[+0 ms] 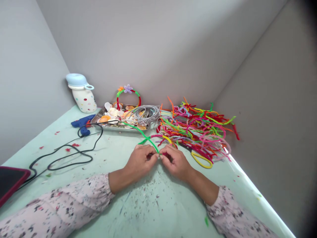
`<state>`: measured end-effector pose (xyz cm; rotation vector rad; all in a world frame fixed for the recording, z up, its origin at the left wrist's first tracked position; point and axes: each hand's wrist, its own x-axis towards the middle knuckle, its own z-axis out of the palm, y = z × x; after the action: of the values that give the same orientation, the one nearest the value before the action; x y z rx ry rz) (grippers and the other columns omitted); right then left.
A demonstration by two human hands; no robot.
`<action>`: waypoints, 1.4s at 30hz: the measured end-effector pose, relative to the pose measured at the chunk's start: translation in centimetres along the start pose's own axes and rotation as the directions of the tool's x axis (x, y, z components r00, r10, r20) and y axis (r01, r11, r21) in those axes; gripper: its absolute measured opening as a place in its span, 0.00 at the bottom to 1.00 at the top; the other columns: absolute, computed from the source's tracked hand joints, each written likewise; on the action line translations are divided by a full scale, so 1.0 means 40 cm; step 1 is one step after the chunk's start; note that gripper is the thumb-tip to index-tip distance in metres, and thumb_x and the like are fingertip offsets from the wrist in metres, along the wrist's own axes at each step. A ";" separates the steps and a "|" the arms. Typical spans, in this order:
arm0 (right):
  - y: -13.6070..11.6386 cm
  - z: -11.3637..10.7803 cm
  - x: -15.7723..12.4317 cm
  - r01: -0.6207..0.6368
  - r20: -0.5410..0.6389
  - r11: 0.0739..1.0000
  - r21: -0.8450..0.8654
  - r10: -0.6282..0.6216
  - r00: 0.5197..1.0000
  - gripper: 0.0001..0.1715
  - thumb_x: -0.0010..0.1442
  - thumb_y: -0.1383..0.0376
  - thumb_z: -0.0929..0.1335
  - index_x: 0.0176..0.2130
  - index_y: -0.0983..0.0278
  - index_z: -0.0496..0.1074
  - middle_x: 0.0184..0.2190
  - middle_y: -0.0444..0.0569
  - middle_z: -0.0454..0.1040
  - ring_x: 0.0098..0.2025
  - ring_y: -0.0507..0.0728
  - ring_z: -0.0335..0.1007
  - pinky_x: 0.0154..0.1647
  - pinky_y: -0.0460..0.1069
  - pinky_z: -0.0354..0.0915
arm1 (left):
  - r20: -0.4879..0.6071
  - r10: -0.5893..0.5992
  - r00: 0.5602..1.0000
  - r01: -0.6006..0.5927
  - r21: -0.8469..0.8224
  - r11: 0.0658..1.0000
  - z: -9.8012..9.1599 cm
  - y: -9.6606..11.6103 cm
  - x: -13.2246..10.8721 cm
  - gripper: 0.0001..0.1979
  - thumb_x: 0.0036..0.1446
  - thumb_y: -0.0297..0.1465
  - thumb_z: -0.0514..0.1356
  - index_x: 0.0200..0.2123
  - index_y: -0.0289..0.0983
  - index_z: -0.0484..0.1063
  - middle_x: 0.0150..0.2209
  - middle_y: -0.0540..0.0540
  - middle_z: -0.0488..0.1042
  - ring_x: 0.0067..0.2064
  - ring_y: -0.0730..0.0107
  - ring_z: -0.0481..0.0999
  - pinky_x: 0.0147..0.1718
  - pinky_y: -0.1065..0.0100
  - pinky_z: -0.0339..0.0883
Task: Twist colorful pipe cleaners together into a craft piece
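Note:
My left hand (pixel 140 162) and my right hand (pixel 177 162) meet over the middle of the table, fingertips almost touching. Both pinch a bright green pipe cleaner (pixel 145 134), whose loose end sticks up and away to the left. Behind the fingers curves a hoop (pixel 167 138) wrapped in green, pink and yellow pipe cleaner. The fingers hide part of that hoop and the spot where the green strand meets it. Just beyond my right hand lie scissors with a yellow handle (pixel 201 161).
Many coloured pipe cleaners (pixel 193 127) are heaped at the right. A metal tray (pixel 121 129) holds shells, with a grey wire coil (pixel 148 114) and a flowered hoop (pixel 140 99) on it. Leftward are a blue glue gun (pixel 83 122), black cord (pixel 74 164), bottle (pixel 84 99) and red-edged device (pixel 11 181).

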<state>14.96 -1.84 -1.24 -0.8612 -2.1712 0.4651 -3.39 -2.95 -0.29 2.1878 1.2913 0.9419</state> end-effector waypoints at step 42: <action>0.002 0.002 -0.002 -0.018 0.013 1.000 0.000 0.018 1.000 0.05 0.59 0.71 0.64 0.36 0.63 0.68 0.28 0.45 0.66 0.30 0.53 0.63 0.31 0.48 0.61 | 0.021 -0.033 0.999 0.034 -0.033 0.999 0.002 -0.007 0.010 0.13 0.57 0.31 0.55 0.21 0.36 0.65 0.21 0.54 0.66 0.27 0.73 0.64 0.34 0.68 0.56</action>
<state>14.98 -1.85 -1.38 -0.8807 -2.1769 0.4818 -3.36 -2.48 -0.41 2.1387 1.2902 0.9194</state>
